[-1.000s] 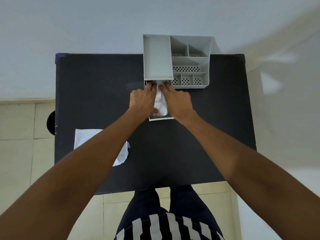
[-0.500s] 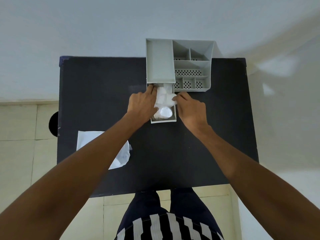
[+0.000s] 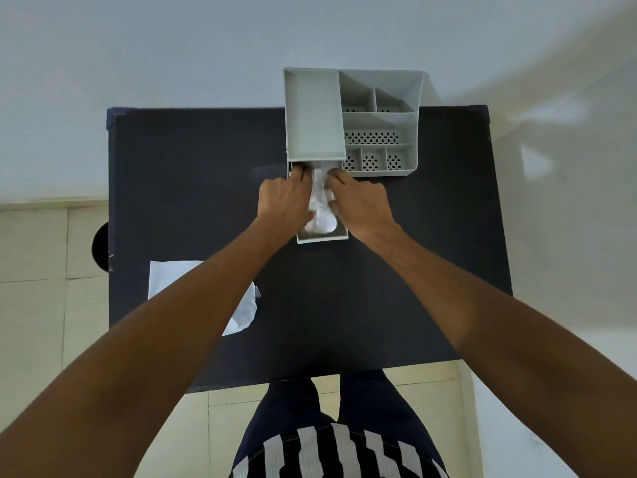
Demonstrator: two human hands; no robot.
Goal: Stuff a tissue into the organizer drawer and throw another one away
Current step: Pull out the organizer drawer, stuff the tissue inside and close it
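Right hand (image 3: 360, 205) is back over the pulled-out drawer (image 3: 322, 238) w/ left hand (image 3: 284, 201), both sets of fingers curled, pressing the tissue (image 3: 320, 205) in.

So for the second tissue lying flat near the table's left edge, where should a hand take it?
Pinch the crumpled, raised corner of the flat tissue, coming from above with the left hand. The rest lies flat on the table, offering no edge; the left forearm hides its middle.
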